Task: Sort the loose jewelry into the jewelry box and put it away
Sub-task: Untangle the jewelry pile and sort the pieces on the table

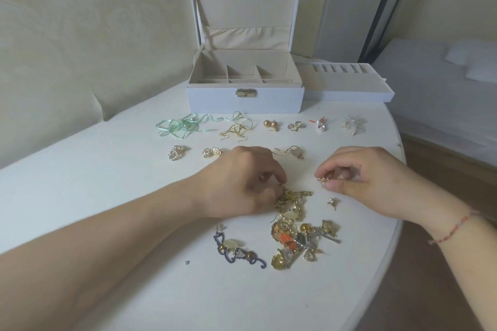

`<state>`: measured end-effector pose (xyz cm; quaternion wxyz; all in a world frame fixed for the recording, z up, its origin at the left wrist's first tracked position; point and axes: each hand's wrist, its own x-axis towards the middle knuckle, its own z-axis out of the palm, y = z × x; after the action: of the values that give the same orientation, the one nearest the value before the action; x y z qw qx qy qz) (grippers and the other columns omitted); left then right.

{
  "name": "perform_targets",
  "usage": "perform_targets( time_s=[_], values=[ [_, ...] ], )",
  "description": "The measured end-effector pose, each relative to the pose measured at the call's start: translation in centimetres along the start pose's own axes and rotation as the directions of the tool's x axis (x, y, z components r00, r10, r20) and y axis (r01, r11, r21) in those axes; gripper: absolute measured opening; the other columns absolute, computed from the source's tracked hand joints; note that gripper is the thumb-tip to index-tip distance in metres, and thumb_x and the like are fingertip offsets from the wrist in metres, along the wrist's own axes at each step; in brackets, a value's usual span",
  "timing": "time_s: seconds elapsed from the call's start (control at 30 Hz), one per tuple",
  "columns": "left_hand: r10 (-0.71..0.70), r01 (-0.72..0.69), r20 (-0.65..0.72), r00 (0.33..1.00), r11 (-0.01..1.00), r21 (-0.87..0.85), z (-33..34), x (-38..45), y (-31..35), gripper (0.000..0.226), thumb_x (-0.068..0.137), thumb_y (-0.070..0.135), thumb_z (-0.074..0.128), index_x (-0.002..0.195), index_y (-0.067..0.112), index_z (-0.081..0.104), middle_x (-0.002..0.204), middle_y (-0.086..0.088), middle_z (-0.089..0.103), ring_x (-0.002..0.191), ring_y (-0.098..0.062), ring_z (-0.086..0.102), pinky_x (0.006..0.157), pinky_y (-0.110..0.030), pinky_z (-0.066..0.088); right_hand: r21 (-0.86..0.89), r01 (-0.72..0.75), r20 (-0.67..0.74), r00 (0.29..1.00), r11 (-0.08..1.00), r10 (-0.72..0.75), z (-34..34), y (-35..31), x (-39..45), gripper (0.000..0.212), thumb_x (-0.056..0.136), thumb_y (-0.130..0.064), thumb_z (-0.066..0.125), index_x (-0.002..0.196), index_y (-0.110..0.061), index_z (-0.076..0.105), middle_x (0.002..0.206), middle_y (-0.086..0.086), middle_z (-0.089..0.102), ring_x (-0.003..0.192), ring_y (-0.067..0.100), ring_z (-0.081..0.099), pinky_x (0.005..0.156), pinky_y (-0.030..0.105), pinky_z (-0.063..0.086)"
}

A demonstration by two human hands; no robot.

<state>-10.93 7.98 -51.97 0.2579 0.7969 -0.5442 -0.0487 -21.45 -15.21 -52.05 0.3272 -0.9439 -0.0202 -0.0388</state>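
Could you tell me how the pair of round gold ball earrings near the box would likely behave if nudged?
The gold ball earrings look smooth and round, so they would probably roll a little, though their posts should stop them. They seem small and light, likely skidding on the white table.

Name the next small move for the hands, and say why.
Probably the left hand should pull the matching earring out of the pile, since the right hand already pinches a small gold earring and the sorted pairs lie in rows before the open box.
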Motion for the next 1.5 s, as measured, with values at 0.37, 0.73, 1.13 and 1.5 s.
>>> perform_targets(
  time_s=[0.37, 0.73, 1.13, 1.5],
  values=[
    [0.027, -0.025, 0.161, 0.987, 1.000, -0.012, -1.5, 0.0, -0.3, 0.026, 0.071, 0.021, 0.065, 0.094, 0.029, 0.073, 0.077, 0.010, 0.051, 0.076, -0.006, 0.052, 0.064, -0.014, 0.036, -0.180, 0.147, 0.064, 0.988, 0.972, -0.138, 1.4, -2.6, 0.1, 0.023, 0.078, -0.056, 0.057, 0.096, -0.045, 0.068, 0.095, -0.024, 0.059, 0.100, 0.000, 0.049, 0.085, 0.025, 0.044],
    [0.106, -0.111, 0.168, 0.980, 0.994, 0.020, -1.6, -0.1, -0.6, 0.012, 0.072, 0.033, 0.065, 0.079, 0.025, 0.070, 0.071, 0.009, 0.053, 0.070, -0.010, 0.053, 0.062, -0.018, 0.036, -0.207, 0.193, 0.052, 0.981, 0.959, -0.187, 1.6, -1.9, 0.5, 0.009, 0.086, -0.029, 0.068, 0.085, -0.038, 0.068, 0.089, -0.022, 0.060, 0.096, 0.003, 0.047, 0.083, 0.033, 0.045],
    [0.140, -0.147, 0.135, 0.981, 0.988, 0.041, -1.3, 0.0, -0.8, 0.008, 0.064, 0.029, 0.063, 0.068, 0.023, 0.060, 0.066, 0.012, 0.049, 0.065, -0.010, 0.049, 0.063, -0.022, 0.039, -0.048, 0.096, -0.106, 0.989, 0.994, -0.101, 1.1, -2.3, -0.2, 0.030, 0.080, -0.016, 0.075, 0.076, -0.044, 0.064, 0.083, -0.016, 0.061, 0.095, 0.003, 0.055, 0.080, 0.015, 0.039],
    [0.149, -0.148, 0.049, 0.988, 0.989, -0.009, -1.2, -0.1, -0.8, 0.007, 0.065, 0.018, 0.068, 0.070, 0.018, 0.064, 0.066, 0.015, 0.048, 0.065, -0.006, 0.047, 0.070, -0.033, 0.045, -0.159, 0.207, -0.089, 0.971, 0.965, -0.223, 2.5, -2.8, 0.3, 0.020, 0.079, -0.052, 0.057, 0.078, -0.035, 0.068, 0.087, -0.021, 0.058, 0.098, 0.006, 0.048, 0.083, 0.027, 0.042]
  ],
)
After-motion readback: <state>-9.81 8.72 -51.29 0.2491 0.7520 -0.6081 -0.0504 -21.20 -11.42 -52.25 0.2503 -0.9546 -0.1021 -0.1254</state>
